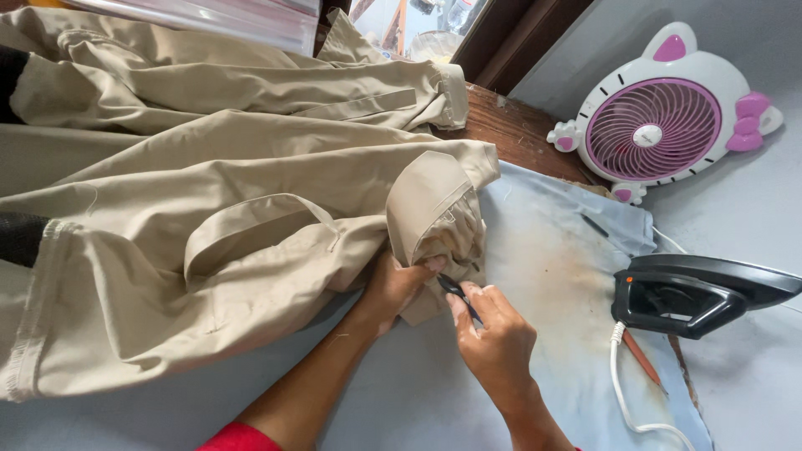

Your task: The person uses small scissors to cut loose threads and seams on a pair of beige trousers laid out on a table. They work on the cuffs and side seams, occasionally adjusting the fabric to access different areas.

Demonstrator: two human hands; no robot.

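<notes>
My left hand [399, 284] fingers pinch khaki garment [251, 209]; right hand [494, 334] fingers grip small black snips [458, 294]. Iron [697, 292] right of them.

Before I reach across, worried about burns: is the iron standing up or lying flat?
Flat: the black iron rests soleplate down on the grey cloth, handle up.

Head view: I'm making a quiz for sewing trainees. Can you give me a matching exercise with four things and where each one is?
Things:
1. beige garment
2. small black snips
3. black iron
4. pink and white fan

Places:
A. standing at the far right edge
B. lying right of the hands, cord trailing
C. spread across the left of the table
D. in the right hand, at the fabric pinched by the left hand

Pairs: 1-C, 2-D, 3-B, 4-A
</notes>
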